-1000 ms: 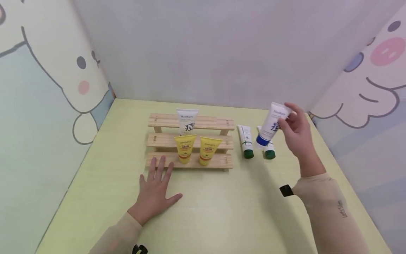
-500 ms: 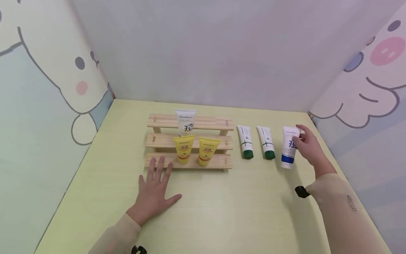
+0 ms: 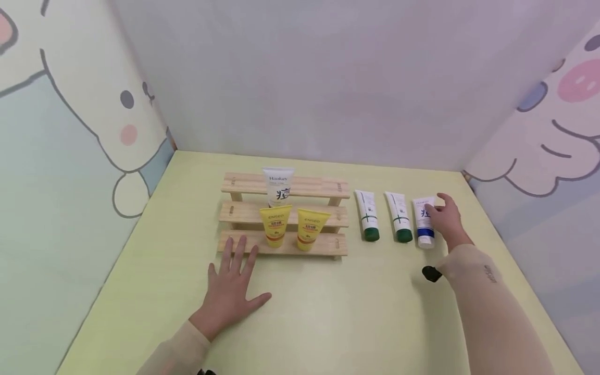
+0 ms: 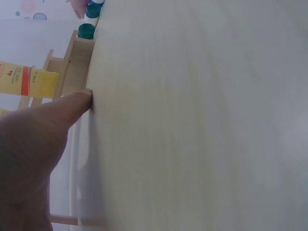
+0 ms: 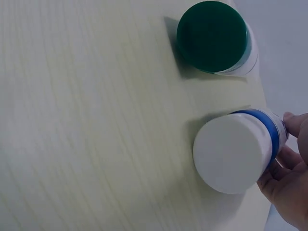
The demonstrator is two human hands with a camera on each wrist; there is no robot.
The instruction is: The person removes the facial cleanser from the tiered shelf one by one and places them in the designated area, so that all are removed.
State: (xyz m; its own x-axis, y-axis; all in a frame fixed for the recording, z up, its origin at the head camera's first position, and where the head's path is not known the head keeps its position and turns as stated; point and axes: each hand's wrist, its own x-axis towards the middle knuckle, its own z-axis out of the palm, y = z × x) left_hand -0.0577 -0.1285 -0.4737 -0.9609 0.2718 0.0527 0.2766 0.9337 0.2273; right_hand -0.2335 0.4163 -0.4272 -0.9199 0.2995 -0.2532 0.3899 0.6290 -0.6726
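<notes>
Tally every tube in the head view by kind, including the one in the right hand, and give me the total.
Yellow tubes: 2
Green-capped white tubes: 2
White Hankey tubes: 2
Total: 6

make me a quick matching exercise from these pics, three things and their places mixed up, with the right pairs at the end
Things
1. White blue-banded tube with a white cap
2. Two yellow tapered tubes
3. Two white tubes with green caps

Places
A. Standing on the lowest step of the pale wooden three-step rack
B. In the person's right grip
C. On the pale yellow-green table, between the rack and the blue-banded tube

Pairs: 1-B, 2-A, 3-C
</notes>
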